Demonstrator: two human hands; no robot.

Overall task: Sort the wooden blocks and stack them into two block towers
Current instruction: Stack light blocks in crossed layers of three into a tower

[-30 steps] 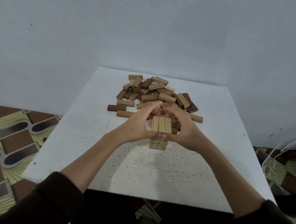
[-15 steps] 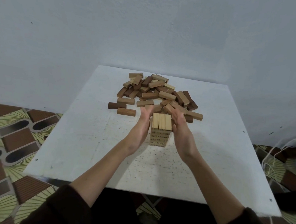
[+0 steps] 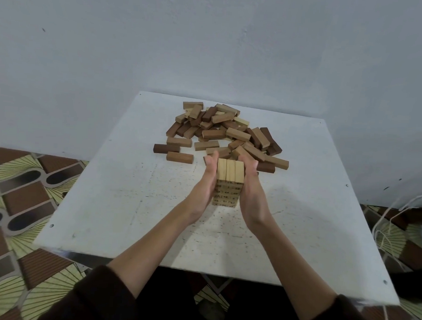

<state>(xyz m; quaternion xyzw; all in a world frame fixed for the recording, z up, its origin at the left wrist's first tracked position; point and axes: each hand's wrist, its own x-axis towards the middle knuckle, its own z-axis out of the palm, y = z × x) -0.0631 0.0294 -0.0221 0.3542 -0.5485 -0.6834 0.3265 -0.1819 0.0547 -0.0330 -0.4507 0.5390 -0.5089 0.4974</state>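
Observation:
A short tower of light wooden blocks (image 3: 229,182) stands in the middle of the white table (image 3: 110,203), three blocks side by side on its top layer. My left hand (image 3: 204,189) presses flat against the tower's left side with straight fingers. My right hand (image 3: 253,194) presses flat against its right side in the same way. Behind the tower lies a loose pile of light and dark wooden blocks (image 3: 221,133).
A dark block (image 3: 166,148) and a mid-brown block (image 3: 179,157) lie apart at the pile's left. The table stands against a pale wall. Patterned floor tiles (image 3: 15,193) show on the left, and white cords (image 3: 384,232) hang at the right.
One second ago my fingers curled round the top layer. Both hands have since straightened and slid down to press flat on the tower's two sides.

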